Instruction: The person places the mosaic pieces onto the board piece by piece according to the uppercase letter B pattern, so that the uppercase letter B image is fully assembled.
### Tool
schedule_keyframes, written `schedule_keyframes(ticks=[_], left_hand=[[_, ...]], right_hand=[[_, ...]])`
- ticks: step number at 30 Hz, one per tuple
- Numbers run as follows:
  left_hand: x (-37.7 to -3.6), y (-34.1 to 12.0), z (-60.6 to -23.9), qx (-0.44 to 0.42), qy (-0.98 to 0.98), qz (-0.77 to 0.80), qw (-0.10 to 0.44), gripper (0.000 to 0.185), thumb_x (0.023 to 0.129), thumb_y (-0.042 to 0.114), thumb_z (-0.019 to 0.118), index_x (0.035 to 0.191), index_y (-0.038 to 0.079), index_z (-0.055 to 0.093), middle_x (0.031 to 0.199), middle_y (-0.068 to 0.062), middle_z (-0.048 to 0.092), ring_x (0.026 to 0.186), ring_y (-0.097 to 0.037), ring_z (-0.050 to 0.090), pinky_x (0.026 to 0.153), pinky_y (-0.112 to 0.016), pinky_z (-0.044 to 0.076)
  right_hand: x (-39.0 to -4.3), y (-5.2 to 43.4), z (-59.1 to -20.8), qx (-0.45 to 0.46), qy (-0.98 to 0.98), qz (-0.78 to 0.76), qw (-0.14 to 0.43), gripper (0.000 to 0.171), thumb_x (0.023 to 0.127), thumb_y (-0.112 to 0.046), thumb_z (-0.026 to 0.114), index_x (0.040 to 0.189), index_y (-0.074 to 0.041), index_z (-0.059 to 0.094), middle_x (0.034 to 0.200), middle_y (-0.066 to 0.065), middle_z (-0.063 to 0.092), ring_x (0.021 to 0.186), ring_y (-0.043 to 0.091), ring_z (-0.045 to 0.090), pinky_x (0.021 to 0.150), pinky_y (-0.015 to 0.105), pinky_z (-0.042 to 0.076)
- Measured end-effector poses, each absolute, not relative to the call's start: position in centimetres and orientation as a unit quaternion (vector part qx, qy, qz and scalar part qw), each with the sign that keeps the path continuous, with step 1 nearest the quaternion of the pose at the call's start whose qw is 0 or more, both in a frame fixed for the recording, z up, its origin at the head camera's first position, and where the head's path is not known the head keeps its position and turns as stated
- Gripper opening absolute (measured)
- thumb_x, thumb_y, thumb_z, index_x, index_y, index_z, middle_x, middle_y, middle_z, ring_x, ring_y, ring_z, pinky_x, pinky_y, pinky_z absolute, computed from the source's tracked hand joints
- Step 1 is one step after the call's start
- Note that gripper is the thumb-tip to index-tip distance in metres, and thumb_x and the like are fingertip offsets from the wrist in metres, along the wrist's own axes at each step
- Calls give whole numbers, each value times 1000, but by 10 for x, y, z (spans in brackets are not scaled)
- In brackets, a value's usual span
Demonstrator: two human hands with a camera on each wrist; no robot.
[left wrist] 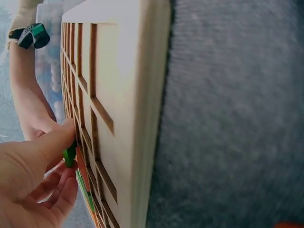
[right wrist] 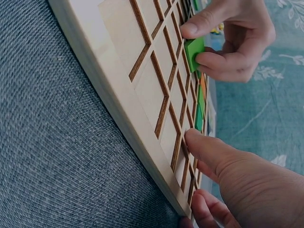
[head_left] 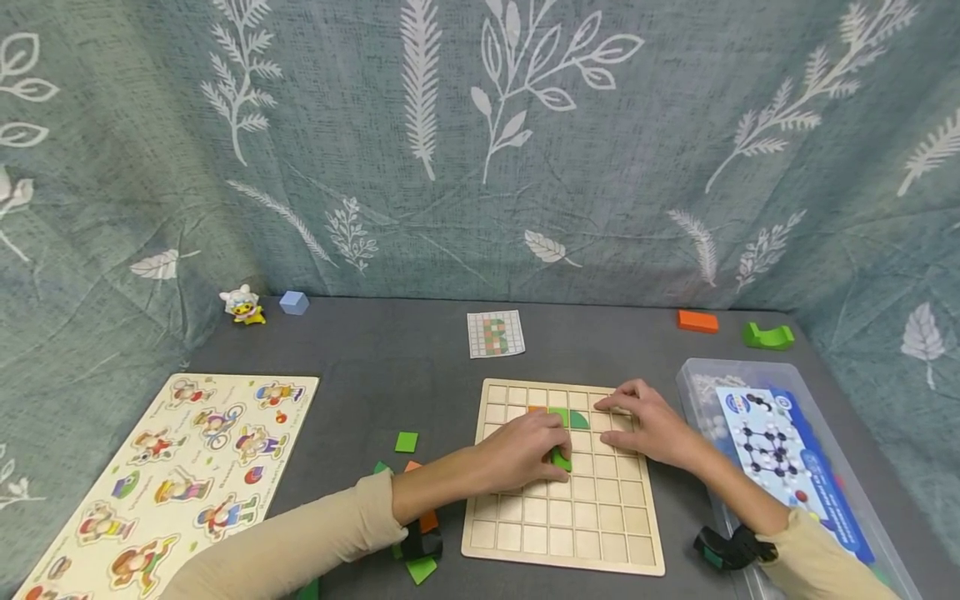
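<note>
My left hand (head_left: 525, 454) pinched a green tile (head_left: 561, 458) between thumb and fingers, over the middle squares of the wooden grid board (head_left: 600, 533). My right hand (head_left: 652, 425) lay flat, fingers straight, on the board's far right part, holding nothing. Green and orange tiles (head_left: 558, 412) sat in squares near the far edge.

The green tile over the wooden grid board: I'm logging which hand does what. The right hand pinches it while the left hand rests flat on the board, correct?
Not quite: the hands are swapped. The left hand pinches the green tile, and the right hand rests on the wooden grid board. The head view shows it.
</note>
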State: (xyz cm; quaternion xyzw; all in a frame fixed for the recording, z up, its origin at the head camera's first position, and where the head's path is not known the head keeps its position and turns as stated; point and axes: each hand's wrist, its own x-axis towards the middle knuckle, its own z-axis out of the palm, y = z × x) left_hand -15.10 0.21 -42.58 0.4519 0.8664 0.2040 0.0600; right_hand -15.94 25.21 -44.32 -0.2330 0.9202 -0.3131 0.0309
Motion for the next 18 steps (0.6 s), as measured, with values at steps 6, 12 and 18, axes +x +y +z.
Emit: schedule_keyframes(ticks=[6, 12, 18], left_hand=[[-150, 1, -423, 442, 875, 185, 67, 16, 84, 34, 76, 90, 19, 76, 91, 8, 64, 83, -4, 49, 74, -14, 40], [-145, -29, -409, 442, 870, 210, 60, 18, 89, 31, 71, 100, 18, 76, 103, 5, 65, 97, -10, 54, 77, -18, 46], [-146, -108, -405, 389, 883, 254, 61, 22, 91, 25, 68, 110, 15, 72, 110, 3, 65, 101, -15, 57, 83, -30, 50]], right_hand=[[-159, 253, -442, -229, 922, -312, 34, 37, 82, -20, 78, 116, -10, 69, 113, 14, 52, 100, 27, 51, 80, 37, 43], [-158, 251, -439, -223, 923, -311, 39, 37, 82, -22, 78, 117, -10, 69, 114, 14, 52, 100, 27, 50, 80, 38, 43], [-158, 251, -438, -221, 924, -309, 41, 38, 82, -22, 78, 117, -10, 69, 114, 15, 52, 101, 28, 50, 80, 39, 42]])
